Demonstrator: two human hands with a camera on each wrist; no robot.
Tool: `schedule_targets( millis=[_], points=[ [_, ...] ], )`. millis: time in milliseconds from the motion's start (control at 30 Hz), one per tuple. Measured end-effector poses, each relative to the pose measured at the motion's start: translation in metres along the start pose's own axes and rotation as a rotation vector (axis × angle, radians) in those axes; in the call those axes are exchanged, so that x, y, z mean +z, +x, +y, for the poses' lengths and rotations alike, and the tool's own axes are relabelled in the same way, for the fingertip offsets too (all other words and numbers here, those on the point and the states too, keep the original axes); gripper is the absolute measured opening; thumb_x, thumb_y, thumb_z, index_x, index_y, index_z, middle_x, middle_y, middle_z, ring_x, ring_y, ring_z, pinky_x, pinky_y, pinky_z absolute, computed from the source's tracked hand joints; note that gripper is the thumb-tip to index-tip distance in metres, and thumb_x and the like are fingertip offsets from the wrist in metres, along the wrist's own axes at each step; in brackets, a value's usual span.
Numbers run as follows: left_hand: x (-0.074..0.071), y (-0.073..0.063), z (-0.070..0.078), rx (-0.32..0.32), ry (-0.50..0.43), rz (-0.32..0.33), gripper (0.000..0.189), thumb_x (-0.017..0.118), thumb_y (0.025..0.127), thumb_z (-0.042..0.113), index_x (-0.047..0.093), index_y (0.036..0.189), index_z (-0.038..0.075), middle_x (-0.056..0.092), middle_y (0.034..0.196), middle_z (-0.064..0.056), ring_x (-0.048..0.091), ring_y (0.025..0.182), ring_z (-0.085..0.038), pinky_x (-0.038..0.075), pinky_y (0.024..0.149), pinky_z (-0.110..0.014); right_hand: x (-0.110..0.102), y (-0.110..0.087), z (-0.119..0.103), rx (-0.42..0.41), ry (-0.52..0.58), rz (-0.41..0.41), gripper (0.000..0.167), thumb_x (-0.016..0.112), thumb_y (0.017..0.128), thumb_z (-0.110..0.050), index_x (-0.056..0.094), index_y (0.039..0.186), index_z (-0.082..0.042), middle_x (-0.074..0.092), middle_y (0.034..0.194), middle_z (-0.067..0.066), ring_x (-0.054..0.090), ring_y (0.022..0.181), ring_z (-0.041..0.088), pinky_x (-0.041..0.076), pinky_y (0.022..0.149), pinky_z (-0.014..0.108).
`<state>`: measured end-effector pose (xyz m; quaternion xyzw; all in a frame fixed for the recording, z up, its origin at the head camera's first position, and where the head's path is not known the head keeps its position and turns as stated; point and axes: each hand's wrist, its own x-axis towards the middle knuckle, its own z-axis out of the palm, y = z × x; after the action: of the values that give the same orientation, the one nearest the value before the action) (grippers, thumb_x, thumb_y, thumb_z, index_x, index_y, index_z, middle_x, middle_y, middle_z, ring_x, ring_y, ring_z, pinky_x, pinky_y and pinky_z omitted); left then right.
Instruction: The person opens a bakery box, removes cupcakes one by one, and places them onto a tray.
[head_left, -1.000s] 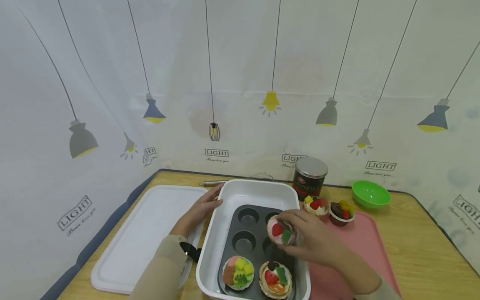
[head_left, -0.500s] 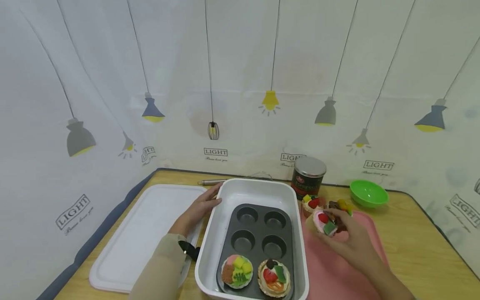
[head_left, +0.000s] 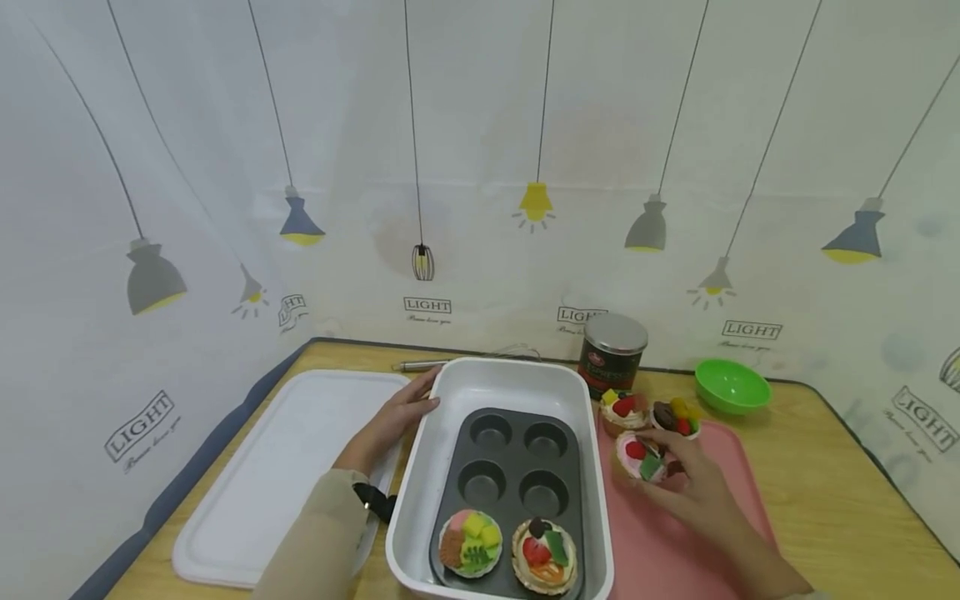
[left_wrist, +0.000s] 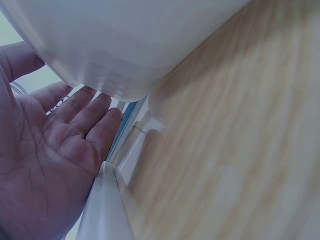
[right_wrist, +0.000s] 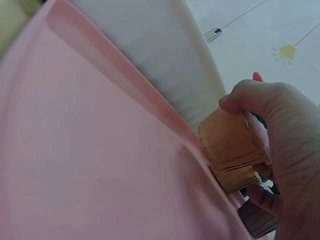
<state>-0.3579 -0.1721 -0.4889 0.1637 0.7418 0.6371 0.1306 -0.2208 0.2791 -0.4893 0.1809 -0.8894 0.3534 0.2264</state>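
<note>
My right hand [head_left: 693, 483] holds a pink-creamed cupcake [head_left: 633, 457] with red and green toppings over the pink tray [head_left: 652, 542]. In the right wrist view, thumb and fingers grip the tan cup [right_wrist: 227, 137] of that cupcake. Just behind it are a cream-topped cupcake [head_left: 621, 410] and a dark-cupped one [head_left: 675, 415]. My left hand [head_left: 390, 425] touches the left side of the white deep pan [head_left: 411, 500], its fingers extended. Inside that pan lies a dark muffin tin [head_left: 513, 454], with a yellow-green-topped cupcake [head_left: 471, 543] and a fruit-topped cupcake [head_left: 545, 557] in its near cups.
A white lid or tray [head_left: 277, 467] lies at the left. Behind the pan is a whisk handle [head_left: 418, 365]. An espresso tin [head_left: 611, 358] and a green bowl [head_left: 732, 386] stand toward the back right. A patterned curtain [head_left: 480, 167] hangs behind the table.
My right hand has carried the pink-creamed cupcake from above the muffin tin rightward to the pink tray, beside the other cupcakes there. My left hand stays at the pan's side.
</note>
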Motion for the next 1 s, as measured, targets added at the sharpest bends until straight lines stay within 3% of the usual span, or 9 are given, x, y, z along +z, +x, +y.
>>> schedule_targets(
  millis=[233,500,767,1000],
  points=[
    [0.001,-0.0002,0.0006,0.003,0.01,-0.009,0.063,0.058,0.101,0.029,0.033,0.158,0.032,0.031,0.163,0.002,0.025,0.15,-0.03,0.029,0.117,-0.053,-0.001,0.0008,-0.0022,-0.02,-0.033,-0.023,0.067,0.09,0.074,-0.015,0.06,0.133,-0.014,0.063,0.118,0.002,0.052,0.091,0.006,0.052,0.067,0.025],
    [0.0011,-0.0021,0.0022,-0.007,0.021,0.003,0.063,0.058,0.101,0.03,0.033,0.158,0.032,0.031,0.163,0.001,0.026,0.15,-0.03,0.03,0.116,-0.053,0.0038,0.0029,0.0034,-0.052,0.007,-0.053,0.068,0.09,0.075,-0.01,0.058,0.135,-0.011,0.061,0.125,0.003,0.054,0.1,0.004,0.054,0.072,0.024],
    [0.0015,-0.0026,0.0037,-0.006,0.021,0.006,0.062,0.057,0.101,0.027,0.033,0.158,0.031,0.032,0.162,0.001,0.026,0.15,-0.029,0.031,0.116,-0.052,0.0051,0.004,0.0055,0.013,0.018,-0.112,0.071,0.087,0.08,-0.017,0.053,0.141,-0.012,0.058,0.135,0.004,0.057,0.108,0.007,0.056,0.081,0.026],
    [0.001,-0.0014,0.0032,0.0,0.013,0.004,0.061,0.056,0.102,0.026,0.032,0.158,0.032,0.033,0.162,0.003,0.028,0.149,-0.027,0.033,0.115,-0.051,0.0039,0.0035,0.003,0.028,0.052,-0.139,0.071,0.085,0.082,-0.018,0.049,0.143,-0.014,0.055,0.138,0.008,0.06,0.103,0.015,0.058,0.076,0.028]
  ],
)
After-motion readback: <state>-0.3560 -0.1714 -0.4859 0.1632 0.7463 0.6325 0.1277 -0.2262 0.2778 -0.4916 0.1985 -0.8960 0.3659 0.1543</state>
